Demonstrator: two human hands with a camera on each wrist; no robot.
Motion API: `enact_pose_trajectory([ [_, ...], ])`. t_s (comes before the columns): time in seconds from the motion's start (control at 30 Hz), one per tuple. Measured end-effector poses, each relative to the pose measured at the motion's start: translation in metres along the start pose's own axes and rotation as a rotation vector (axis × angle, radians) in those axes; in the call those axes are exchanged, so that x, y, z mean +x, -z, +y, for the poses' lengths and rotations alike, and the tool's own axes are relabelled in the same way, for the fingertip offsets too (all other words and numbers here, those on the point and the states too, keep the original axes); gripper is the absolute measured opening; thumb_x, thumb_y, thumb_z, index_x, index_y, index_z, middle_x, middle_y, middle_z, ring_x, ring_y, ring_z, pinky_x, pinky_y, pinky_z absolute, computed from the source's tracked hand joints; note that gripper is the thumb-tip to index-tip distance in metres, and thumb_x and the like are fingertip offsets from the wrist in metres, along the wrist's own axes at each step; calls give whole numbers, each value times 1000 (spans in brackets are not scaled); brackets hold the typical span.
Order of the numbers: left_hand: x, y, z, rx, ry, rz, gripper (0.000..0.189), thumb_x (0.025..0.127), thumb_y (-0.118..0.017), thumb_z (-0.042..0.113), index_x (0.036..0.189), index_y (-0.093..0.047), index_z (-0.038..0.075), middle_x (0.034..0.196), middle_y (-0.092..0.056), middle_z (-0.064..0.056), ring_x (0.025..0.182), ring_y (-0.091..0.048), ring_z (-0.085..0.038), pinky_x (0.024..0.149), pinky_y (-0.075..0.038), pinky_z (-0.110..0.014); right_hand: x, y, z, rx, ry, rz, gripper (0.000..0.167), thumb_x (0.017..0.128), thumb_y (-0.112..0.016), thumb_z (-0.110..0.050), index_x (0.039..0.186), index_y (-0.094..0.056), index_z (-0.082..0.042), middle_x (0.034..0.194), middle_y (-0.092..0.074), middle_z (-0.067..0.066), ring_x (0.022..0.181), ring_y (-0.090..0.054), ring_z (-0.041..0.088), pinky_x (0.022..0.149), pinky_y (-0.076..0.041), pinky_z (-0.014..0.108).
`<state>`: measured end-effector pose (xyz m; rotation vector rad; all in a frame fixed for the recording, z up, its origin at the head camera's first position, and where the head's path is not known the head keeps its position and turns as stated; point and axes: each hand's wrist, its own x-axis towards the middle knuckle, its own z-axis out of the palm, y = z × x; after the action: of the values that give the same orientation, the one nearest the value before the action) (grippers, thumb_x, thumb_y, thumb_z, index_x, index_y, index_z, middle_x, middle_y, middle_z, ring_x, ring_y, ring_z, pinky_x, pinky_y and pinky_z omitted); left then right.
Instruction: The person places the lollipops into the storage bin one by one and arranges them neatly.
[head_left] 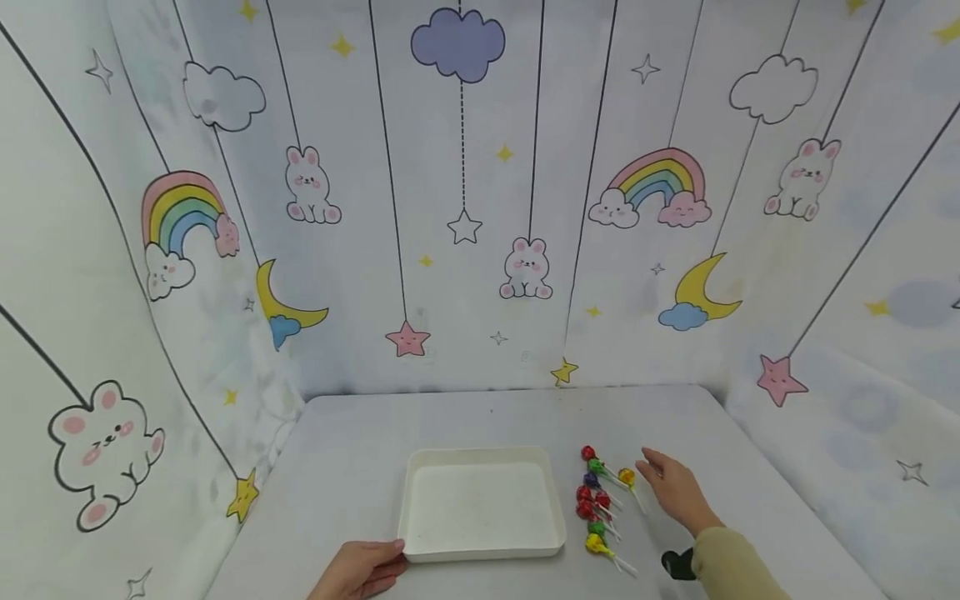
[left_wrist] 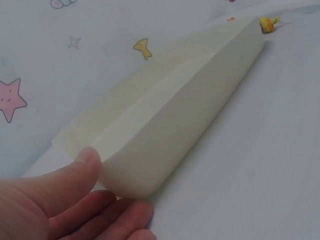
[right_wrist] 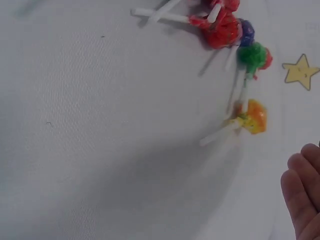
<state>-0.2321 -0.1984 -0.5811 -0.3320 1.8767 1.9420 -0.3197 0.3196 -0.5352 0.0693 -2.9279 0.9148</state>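
A shallow white rectangular tray (head_left: 480, 552) lies on the table, with nothing in it. My left hand (head_left: 362, 568) holds its near left corner; in the left wrist view the thumb (left_wrist: 89, 159) is at the rim and the other fingers (left_wrist: 131, 216) are low against the outer wall. Right of the tray is a column of wrapped lollipops (head_left: 585, 493) in red, green, purple and yellow, sticks pointing right. A yellow-orange lollipop (head_left: 626, 477) lies apart, nearest my right hand (head_left: 672, 490). That hand is just right of it, holding nothing, fingers extended in the right wrist view.
The white table (head_left: 345, 467) backs onto a cloth wall (head_left: 465, 308) printed with rabbits, rainbows and stars, which also closes in both sides. A dark object (head_left: 678, 565) shows beside my right wrist; its kind is unclear.
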Motion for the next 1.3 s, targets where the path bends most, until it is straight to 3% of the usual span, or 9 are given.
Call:
enact_pose_trajectory([
  [0.17,-1,-1,0,-5,-7,-4,48,95,-75,22,120,-63,-18,100,-79,-10,94,-75,-17,86,-64,-33,18,-18,22,28,-45,-15,40,105,-57,-12,138,-55,10,132,-64,31,119,-63,47,99,-55,59],
  [0.37,0,-1,0,-4,-9,8,49,95,-75,22,121,-64,-18,101,-78,-13,95,-75,-18,86,-64,-33,33,-32,25,28,-59,-45,35,101,-62,-8,132,-61,9,124,-67,29,109,-66,41,96,-56,58],
  [0.7,-2,0,2,6,-4,9,50,95,-75,23,121,-63,-19,103,-78,-13,95,-75,-18,86,-64,-33,37,-40,20,-58,-111,-50,33,97,-67,-5,126,-65,9,117,-70,25,107,-66,41,95,-56,57],
  [1.07,1,2,-1,27,-7,11,48,95,-75,25,119,-66,-16,103,-78,-12,95,-74,-16,85,-64,-33,38,-44,23,-78,-91,-7,27,94,-70,-4,119,-70,7,108,-73,21,100,-68,36,91,-57,56],
  [1.3,2,3,-3,39,-6,17,50,95,-75,26,120,-65,-17,103,-78,-12,96,-75,-18,85,-64,-33,34,-40,17,-64,-89,0,27,95,-69,-4,119,-69,8,113,-71,26,108,-65,45,94,-56,59],
])
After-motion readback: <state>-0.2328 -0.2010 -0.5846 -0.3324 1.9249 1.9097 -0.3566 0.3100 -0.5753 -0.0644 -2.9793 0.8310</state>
